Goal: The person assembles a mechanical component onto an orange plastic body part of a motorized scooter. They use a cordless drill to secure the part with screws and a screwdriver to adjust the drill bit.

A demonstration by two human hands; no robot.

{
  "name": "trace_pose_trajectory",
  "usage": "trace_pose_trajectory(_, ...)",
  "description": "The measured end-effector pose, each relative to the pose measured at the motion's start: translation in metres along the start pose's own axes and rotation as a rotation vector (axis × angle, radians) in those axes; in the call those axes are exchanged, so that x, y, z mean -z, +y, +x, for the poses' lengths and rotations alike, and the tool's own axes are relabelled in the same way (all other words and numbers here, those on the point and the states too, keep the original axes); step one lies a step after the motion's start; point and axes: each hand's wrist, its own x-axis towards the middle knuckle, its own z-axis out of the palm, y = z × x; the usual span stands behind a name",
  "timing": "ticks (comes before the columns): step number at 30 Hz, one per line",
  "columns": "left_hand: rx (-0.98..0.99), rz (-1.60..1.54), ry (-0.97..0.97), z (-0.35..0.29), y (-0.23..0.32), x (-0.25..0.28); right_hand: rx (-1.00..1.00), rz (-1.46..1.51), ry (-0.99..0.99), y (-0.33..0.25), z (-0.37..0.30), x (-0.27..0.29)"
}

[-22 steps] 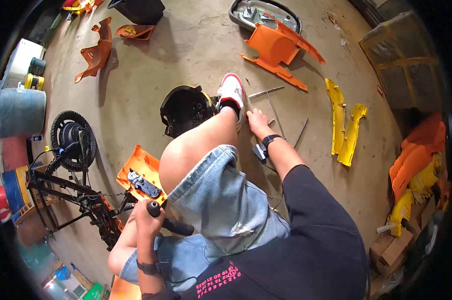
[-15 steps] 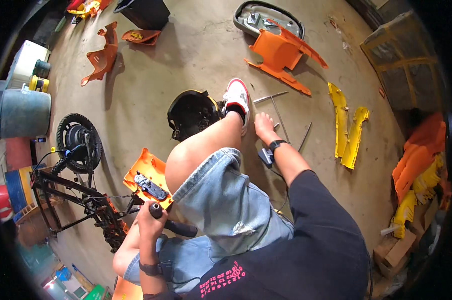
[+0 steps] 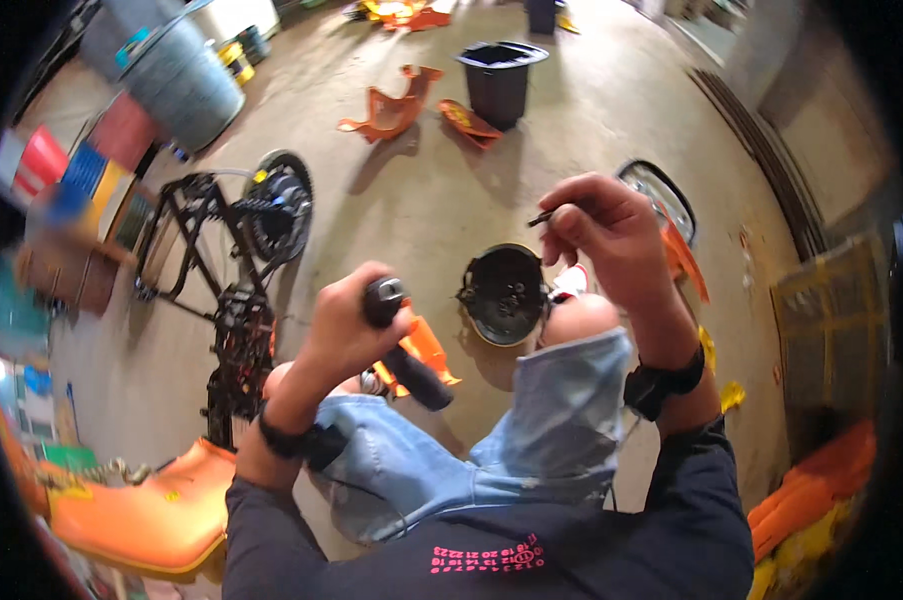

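Observation:
My left hand [image 3: 346,325] is wrapped around a black drill [image 3: 383,302] whose round chuck end faces up; a thick black cylinder, apparently its handle, slants out below the fist. Level with my head's centre line and farther out, my right hand [image 3: 601,235] pinches a small thin dark driver bit [image 3: 540,218] between thumb and fingers. Its tip points left, apart from the drill. Beneath and between the hands, a black bowl-shaped shell [image 3: 501,300] with a yellowish edge lies on the floor, with small bright bits inside. An orange panel [image 3: 426,345] is partly hidden behind the drill.
At left stands a black bike frame [image 3: 236,320] with its wheel [image 3: 281,205]. A black bin [image 3: 498,90] and orange fairing pieces [image 3: 391,110] are ahead. An orange panel [image 3: 151,505] lies close at lower left; more orange panels [image 3: 821,480] pile at right.
My right hand has come up from the tools on the floor and now pinches a small bit. My left hand has raised the drill. The view has swung right and upward.

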Motion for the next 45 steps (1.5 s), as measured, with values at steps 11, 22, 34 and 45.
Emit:
trace_pose_trajectory(11,0.081,-0.028,-0.051,-0.025,-0.053,-0.014,-0.046,-0.287,-0.292,0.080,0.013,-0.104)
trace_pose_trajectory(22,0.186,-0.047,-0.135,-0.017,-0.060,-0.017,0.172,-0.542,-0.359,0.095,0.033,-0.115)
trace_pose_trajectory(34,0.281,-0.131,-0.153,-0.016,-0.052,-0.015,0.381,-0.636,-0.307,0.100,0.027,-0.122)
trace_pose_trajectory(45,0.254,-0.113,-0.071,-0.018,-0.050,-0.016,0.070,-0.451,-0.201,0.098,0.019,-0.117)
